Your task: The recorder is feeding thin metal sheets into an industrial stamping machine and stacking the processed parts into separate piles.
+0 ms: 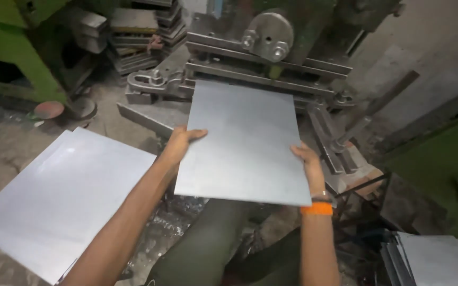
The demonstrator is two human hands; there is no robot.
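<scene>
A person's left hand (182,142) and right hand (307,161) are gripping opposite edges of a grey metal sheet (245,140), holding it level before a press machine (269,58); its far edge is reaching the jaws. A stack of sheets (59,196) is lying to the left, seemingly unprocessed, and a smaller pile (436,259) is sitting at lower right.

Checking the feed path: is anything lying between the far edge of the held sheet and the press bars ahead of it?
Nothing visible does. The sheet, held by the left hand and right hand, already has its far edge at the press bars.
</scene>
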